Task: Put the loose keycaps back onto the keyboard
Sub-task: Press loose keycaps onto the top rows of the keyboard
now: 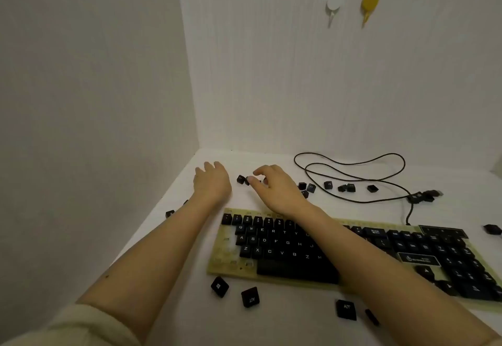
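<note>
While the left hand [212, 182] rests open on the tabletop [296, 315], the right hand [274, 186] curls over loose keycaps [241, 179] behind the keyboard [282, 242], hold unclear; next, one probably needs pressing onto a bare socket.

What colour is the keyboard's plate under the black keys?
Pale yellowish green. The head view, the only one, shows it best along the keyboard's bare left edge.

I see a white bench [285, 321] tucked into a corner between a pale left wall [95, 74] and back wall [271, 74]. High on the back wall, a white hook [333, 6] and a yellow hook [369, 6] hang side by side.
</note>
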